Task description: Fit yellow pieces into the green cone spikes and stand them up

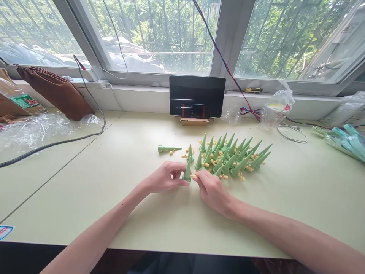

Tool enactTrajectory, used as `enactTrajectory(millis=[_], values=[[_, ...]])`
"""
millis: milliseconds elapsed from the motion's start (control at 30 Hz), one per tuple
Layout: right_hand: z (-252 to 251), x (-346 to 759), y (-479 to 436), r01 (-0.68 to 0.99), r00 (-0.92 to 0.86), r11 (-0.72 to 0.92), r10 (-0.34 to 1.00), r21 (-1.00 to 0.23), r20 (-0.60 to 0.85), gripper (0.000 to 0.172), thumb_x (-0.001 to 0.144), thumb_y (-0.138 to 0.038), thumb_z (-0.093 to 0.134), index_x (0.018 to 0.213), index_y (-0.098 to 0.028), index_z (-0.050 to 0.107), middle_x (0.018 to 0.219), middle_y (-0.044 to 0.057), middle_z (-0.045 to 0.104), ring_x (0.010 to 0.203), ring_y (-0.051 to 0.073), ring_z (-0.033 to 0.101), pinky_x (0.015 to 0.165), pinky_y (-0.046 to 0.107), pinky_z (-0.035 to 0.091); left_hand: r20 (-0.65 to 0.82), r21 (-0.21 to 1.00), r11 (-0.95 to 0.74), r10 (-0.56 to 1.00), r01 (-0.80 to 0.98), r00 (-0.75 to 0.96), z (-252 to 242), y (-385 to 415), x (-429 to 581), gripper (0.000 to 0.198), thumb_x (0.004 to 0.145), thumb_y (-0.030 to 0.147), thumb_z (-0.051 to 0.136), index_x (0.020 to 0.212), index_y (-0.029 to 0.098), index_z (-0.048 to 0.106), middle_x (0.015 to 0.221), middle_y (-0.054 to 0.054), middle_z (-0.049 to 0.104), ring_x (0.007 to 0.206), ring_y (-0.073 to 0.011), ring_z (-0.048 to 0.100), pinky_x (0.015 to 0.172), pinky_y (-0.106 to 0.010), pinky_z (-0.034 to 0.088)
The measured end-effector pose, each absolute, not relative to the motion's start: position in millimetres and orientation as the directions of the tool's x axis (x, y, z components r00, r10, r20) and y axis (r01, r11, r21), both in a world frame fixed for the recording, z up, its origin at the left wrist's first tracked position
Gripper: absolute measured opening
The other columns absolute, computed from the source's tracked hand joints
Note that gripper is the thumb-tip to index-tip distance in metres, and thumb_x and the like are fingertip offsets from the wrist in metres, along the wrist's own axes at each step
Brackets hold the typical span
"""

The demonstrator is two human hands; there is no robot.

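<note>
My left hand (168, 177) grips the base of a green plastic spike (188, 168), which stands point up just above or on the table. My right hand (212, 189) pinches a small yellow valve piece (193, 176) against the side of that spike's base. Right behind them is another upright green spike (190, 153) with a yellow piece at its side. A single green spike (169, 149) lies flat farther back, with a loose yellow valve (171, 152) beside it. To the right, several green spikes (228, 161) with yellow valves stand in a tight cluster.
A black tablet (197, 91) leans at the back, a phone (195, 111) before it on a cardboard stand (194, 121). A plastic bag with a cup (276, 110) and a white cable (292, 133) are right. A brown pouch (57, 91) and black cable (62, 140) are left.
</note>
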State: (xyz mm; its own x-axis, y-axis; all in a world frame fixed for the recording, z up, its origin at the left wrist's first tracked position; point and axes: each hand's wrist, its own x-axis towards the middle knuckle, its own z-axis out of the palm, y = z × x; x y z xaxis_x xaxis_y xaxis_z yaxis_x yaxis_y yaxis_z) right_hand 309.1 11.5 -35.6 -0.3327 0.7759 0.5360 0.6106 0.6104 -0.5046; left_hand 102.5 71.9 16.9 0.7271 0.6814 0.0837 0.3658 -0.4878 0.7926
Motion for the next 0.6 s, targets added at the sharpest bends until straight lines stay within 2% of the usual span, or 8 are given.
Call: enactTrajectory(millis=[467,600], values=[[-38.3,309.2,11.7,0.636,-0.347,0.609,0.775,-0.474,0.529,0.029,0.106,-0.02,0.029,0.08,-0.021,0.043,0.07,0.001,0.052,0.056,0.014,0.043,0.052,0.025,0.032,0.216,0.755,-0.587,0.644,0.293,0.734,13.3,71.6,104.9,0.013,0.087,0.027,0.069,0.093,0.017,0.073,0.074,0.0,0.054,0.06,-0.0094,0.041,0.054,-0.021,0.04],[-39.0,309.1,11.8,0.642,-0.346,0.607,0.774,-0.468,0.53,0.031,0.106,-0.021,0.028,0.077,-0.022,0.039,0.067,0.0,0.048,0.054,0.013,0.039,0.05,0.026,0.029,0.241,0.735,-0.608,0.648,0.3,0.723,10.0,72.4,105.0,0.013,0.087,0.028,0.07,0.089,0.016,0.073,0.081,-0.004,0.061,0.06,-0.0094,0.043,0.054,-0.022,0.041]])
